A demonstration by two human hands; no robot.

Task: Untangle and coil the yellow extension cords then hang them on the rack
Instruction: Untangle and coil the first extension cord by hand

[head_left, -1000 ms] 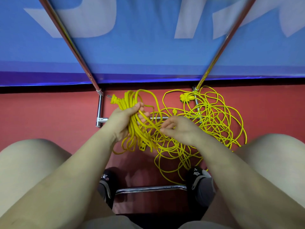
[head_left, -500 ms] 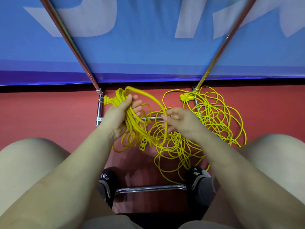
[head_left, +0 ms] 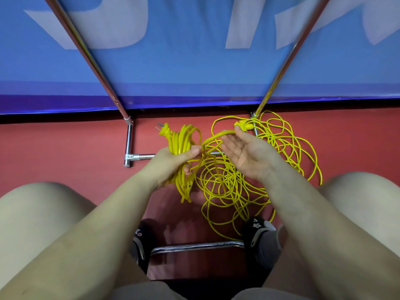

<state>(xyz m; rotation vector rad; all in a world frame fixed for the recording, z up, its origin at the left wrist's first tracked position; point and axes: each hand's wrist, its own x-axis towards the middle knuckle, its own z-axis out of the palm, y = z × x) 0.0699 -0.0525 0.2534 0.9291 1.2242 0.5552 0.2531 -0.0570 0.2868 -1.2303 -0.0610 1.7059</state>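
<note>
while i sit with my bare knees wide over the red floor (head_left: 54, 152), the biggest thing ahead is the blue banner (head_left: 194, 68) with pale lettering along the floor's far edge, smooth and slightly glossy. in front of it stands the rack (head_left: 129, 144), chrome tubing, round and shiny, two uprights slanting up and a low crossbar joining their feet; nothing hangs on it yet. next in size is the loose tangle of yellow cord (head_left: 270, 161), thin, round, rubbery-looking, sprawled in overlapping loops on the floor from the foot of the rack's right upright back toward my right shoe (head_left: 259, 232). it should be light and floppy, with enough spring to hold its curl, so i judge loops will snag one another if pulled hard; better to draw it out one strand at a time, near where it leaves the pile. my left hand (head_left: 173, 163) grips the coiled bundle (head_left: 179, 146) around its middle, fingers and thumb curled round it, the loops standing up beyond my fist and hanging below it. my right hand (head_left: 244, 152) is palm up, fingers straight and relaxed, one strand lying across the fingertips and running to the bundle. smallest are the moulded ends: the plug (head_left: 163, 131) with its metal prongs at the top of the bundle, and a chunky yellow connector (head_left: 243, 126) just beyond my right fingertips, near the upright's foot. those hard ends are the sure places to hold.
</note>
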